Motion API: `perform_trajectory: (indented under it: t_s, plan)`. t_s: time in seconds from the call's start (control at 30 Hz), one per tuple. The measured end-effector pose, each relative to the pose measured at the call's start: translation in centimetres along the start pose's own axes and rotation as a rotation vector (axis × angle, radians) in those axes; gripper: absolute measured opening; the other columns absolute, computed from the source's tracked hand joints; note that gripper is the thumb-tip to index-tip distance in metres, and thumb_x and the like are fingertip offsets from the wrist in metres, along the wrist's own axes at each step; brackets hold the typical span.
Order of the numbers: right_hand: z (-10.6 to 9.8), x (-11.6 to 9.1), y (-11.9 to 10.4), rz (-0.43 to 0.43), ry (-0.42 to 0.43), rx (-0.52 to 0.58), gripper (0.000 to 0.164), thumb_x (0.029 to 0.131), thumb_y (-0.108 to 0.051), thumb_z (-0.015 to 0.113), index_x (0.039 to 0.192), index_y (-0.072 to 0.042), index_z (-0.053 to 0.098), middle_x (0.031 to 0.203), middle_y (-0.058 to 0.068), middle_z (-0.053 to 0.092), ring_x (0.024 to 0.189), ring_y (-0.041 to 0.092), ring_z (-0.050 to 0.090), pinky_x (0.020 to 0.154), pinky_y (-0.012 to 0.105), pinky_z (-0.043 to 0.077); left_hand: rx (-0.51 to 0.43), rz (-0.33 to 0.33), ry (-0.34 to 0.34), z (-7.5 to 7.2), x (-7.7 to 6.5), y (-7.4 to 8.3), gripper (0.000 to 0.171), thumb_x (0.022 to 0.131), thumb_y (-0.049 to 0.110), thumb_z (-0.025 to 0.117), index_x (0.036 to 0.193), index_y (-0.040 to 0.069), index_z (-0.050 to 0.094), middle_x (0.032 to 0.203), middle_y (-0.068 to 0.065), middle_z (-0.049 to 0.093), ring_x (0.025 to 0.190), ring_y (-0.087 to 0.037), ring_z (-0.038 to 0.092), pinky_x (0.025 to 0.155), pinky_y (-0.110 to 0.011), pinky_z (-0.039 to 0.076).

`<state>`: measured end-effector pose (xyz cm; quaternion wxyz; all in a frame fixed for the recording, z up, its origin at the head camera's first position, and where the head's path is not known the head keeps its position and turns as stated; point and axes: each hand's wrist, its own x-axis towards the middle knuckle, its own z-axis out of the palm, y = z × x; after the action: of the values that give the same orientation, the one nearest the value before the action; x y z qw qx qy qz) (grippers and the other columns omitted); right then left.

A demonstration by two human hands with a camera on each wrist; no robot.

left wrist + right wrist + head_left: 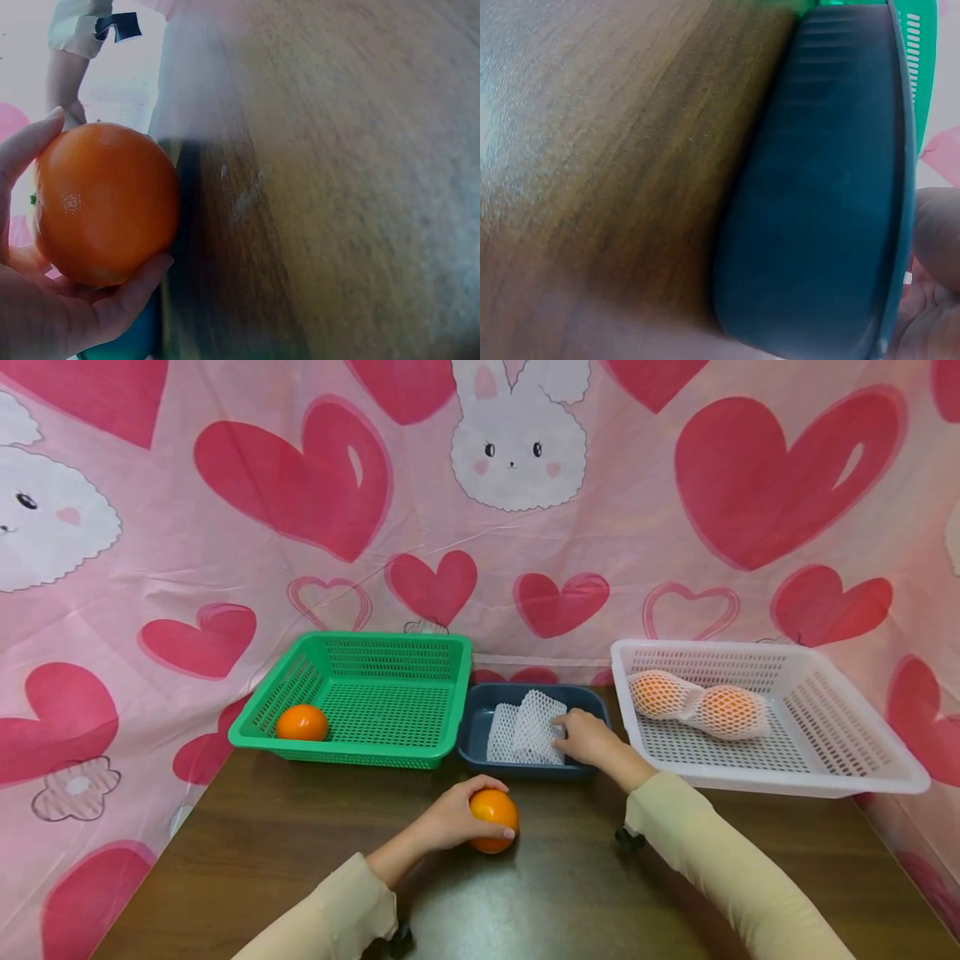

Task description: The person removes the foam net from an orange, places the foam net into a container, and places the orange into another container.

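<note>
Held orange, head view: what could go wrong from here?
1. The white foam nets overlap in the blue tray, so the right hand might lift both at once.
2. The orange is round and glossy; if the left hand loosens, it could roll across the table.
3. The right hand reaches over the tray's rim; a bump on the way out might shift the tray.

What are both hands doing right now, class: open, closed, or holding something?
Left hand: holding an orange.
Right hand: at a white mesh sleeve; grip cannot be told.
</note>
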<state>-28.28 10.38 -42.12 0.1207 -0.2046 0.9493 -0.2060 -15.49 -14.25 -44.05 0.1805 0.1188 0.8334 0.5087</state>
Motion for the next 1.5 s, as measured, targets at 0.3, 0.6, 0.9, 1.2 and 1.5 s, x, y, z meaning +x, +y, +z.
perform_trajectory:
  t_s: [0.3, 0.6, 0.9, 1.2, 1.5]
  plan:
    - [-0.9, -0.3, -1.0, -0.032, 0.019, 0.004, 0.040, 0.096, -0.015, 0.071, 0.132, 0.002, 0.066, 0.114, 0.019, 0.070, 0.095, 0.029, 0.066, 0.085, 0.043, 0.058, 0.012, 0.041, 0.054, -0.4, -0.6, 0.4, 0.054, 0.084, 0.024, 0.085, 0.130, 0.007, 0.062, 0.118, -0.007, 0.062, 0.095, -0.023, 0.058, 0.080, -0.038, 0.054]
    - [-2.2, -0.4, -2.2, -0.113, 0.038, 0.033, 0.039, 0.097, -0.018, 0.071, 0.131, 0.001, 0.068, 0.110, 0.016, 0.073, 0.081, 0.023, 0.066, 0.074, 0.034, 0.059, 0.039, 0.021, 0.032, -1.5, -1.4, 1.1, 0.052, 0.085, 0.029, 0.083, 0.130, 0.011, 0.063, 0.116, -0.005, 0.064, 0.093, -0.023, 0.059, 0.078, -0.037, 0.054]
    - [-2.9, 0.2, -3.0, -0.143, 0.040, 0.205, 0.040, 0.099, -0.018, 0.069, 0.134, 0.001, 0.066, 0.110, 0.016, 0.073, 0.069, 0.017, 0.064, 0.066, 0.029, 0.056, 0.076, 0.064, 0.039, -2.9, -1.8, 2.3, 0.053, 0.087, 0.029, 0.080, 0.133, 0.009, 0.062, 0.116, -0.007, 0.064, 0.093, -0.023, 0.060, 0.077, -0.037, 0.055]
    - [-1.4, 0.9, -4.7, -0.159, 0.004, 0.475, 0.043, 0.100, -0.012, 0.067, 0.139, 0.005, 0.060, 0.110, 0.018, 0.071, 0.088, 0.030, 0.075, 0.078, 0.036, 0.060, 0.092, 0.089, 0.079, -4.6, -2.3, 4.2, 0.052, 0.088, 0.030, 0.078, 0.134, 0.011, 0.060, 0.116, -0.007, 0.061, 0.098, -0.026, 0.058, 0.077, -0.039, 0.055]
    - [0.6, 2.0, -6.8, -0.113, -0.045, 0.757, 0.051, 0.101, -0.012, 0.066, 0.147, 0.005, 0.051, 0.118, 0.026, 0.068, 0.100, 0.038, 0.072, 0.086, 0.045, 0.057, 0.134, 0.077, 0.191, -5.9, -2.3, 5.3, 0.055, 0.086, 0.030, 0.081, 0.132, 0.012, 0.056, 0.117, -0.008, 0.062, 0.096, -0.026, 0.061, 0.077, -0.040, 0.057]
